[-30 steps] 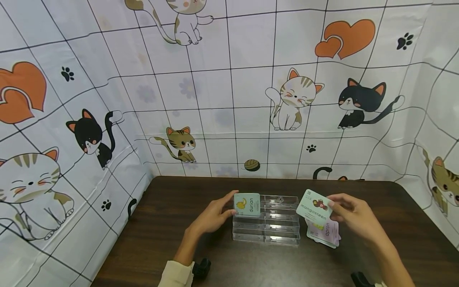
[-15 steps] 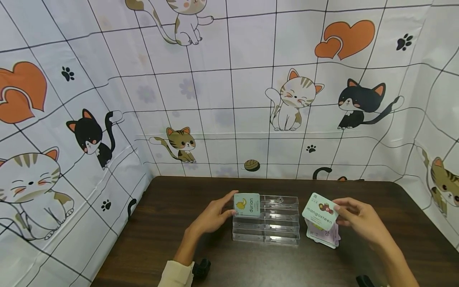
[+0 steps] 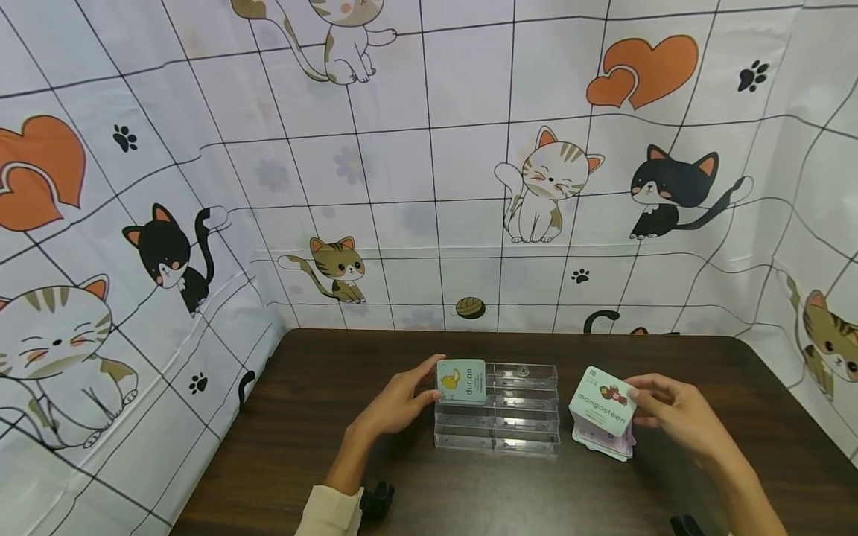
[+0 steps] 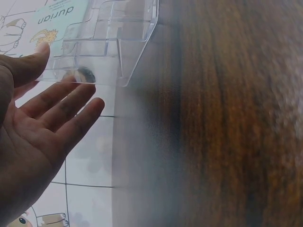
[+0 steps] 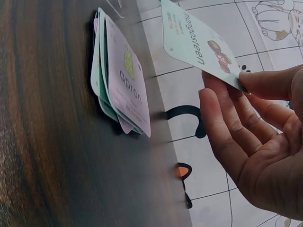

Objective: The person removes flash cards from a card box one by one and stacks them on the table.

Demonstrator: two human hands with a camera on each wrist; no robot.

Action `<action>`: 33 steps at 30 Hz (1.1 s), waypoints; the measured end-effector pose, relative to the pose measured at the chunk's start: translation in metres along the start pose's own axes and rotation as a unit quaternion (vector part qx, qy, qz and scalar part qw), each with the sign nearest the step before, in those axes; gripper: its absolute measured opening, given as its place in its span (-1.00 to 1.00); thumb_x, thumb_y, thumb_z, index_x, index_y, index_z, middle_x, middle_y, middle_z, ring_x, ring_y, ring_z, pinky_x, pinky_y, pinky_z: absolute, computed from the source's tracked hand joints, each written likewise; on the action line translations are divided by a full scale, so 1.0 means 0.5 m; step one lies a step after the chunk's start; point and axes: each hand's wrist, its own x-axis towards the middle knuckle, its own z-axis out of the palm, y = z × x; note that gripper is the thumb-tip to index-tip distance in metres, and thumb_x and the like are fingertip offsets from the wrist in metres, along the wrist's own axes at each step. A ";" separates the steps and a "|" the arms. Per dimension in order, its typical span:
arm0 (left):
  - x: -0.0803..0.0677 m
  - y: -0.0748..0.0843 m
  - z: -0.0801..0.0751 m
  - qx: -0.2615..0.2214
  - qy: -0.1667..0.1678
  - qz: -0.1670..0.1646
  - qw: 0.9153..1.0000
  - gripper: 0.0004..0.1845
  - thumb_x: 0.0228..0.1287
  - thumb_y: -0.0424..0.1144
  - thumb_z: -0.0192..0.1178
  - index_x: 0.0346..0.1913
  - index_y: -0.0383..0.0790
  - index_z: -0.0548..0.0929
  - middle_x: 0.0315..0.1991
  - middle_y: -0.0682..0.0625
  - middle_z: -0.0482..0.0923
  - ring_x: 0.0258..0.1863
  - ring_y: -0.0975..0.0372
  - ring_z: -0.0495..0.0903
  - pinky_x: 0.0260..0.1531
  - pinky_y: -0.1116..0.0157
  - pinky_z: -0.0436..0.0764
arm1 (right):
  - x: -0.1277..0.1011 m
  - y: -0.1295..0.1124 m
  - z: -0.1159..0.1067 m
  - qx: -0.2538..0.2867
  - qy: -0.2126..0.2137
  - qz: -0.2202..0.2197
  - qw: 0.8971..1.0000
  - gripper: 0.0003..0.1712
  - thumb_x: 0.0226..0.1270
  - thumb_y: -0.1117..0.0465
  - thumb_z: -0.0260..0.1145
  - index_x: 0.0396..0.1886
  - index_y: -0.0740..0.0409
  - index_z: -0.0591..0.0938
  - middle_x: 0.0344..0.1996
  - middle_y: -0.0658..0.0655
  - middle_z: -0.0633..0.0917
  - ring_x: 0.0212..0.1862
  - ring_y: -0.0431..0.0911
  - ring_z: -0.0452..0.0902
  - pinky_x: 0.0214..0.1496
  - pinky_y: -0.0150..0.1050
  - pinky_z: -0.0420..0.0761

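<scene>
the mangosteen card (image 3: 601, 403) was thin, light and probably slick — best pinched at a corner, which is how the right hand (image 3: 672, 417) held it, thumb and fingertip on its right edge, tilted just above the card pile (image 3: 603, 441). it was pale green, round-cornered, with a small red fruit picture. the left hand (image 3: 395, 406) lay with relaxed fingers against the left end of the clear acrylic rack (image 3: 499, 423) — thumb near the durian card (image 3: 462, 381) standing in it.
</scene>
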 end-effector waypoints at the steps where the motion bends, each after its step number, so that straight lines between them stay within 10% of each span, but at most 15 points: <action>1: 0.000 0.000 0.000 0.000 0.000 0.000 1.000 -0.29 0.66 -0.22 0.17 0.73 0.03 0.17 0.42 -0.15 0.61 0.45 -0.02 0.58 0.38 -0.13 0.58 | 0.000 0.001 -0.001 0.001 -0.002 0.003 1.000 -0.50 0.72 0.15 0.21 0.33 0.52 0.55 0.11 0.40 0.75 -0.14 -0.27 0.76 -0.09 -0.20 0.84; 17: -0.003 -0.001 0.000 0.000 -0.005 -0.008 1.000 -0.28 0.66 -0.20 0.17 0.73 0.04 0.16 0.45 -0.16 0.58 0.48 -0.04 0.55 0.41 -0.15 0.55 | 0.011 0.019 -0.006 -0.005 -0.050 0.060 0.997 -0.55 0.72 0.26 0.16 0.34 0.57 0.50 0.02 0.31 0.79 -0.14 -0.12 0.76 -0.09 -0.20 0.83; 33: -0.003 0.004 -0.006 0.011 -0.004 -0.003 1.000 -0.27 0.66 -0.19 0.17 0.74 0.02 0.15 0.49 -0.20 0.53 0.52 -0.11 0.49 0.45 -0.22 0.50 | 0.020 0.020 0.010 -0.140 0.002 0.044 0.989 -0.67 0.65 0.24 0.26 0.15 0.43 0.68 -0.14 0.32 0.83 -0.27 -0.14 0.73 -0.32 -0.32 0.75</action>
